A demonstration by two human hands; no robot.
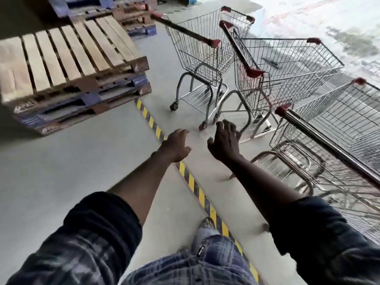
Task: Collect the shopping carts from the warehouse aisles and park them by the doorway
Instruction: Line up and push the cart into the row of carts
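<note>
Carts (202, 52): wire mesh w/ red caps

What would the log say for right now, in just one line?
left hand: open, empty | right hand: open, empty | carts: three ahead, none held | pallets: stacked, left side

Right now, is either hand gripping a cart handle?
No: left hand and right hand are open above the floor, short of the cart handles.

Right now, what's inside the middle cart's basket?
One dark, thin item lies in the middle cart basket, too blurred to identify. Elsewhere only bare wire shows. The bottom near the handle is hidden by the bar and mesh.
</note>
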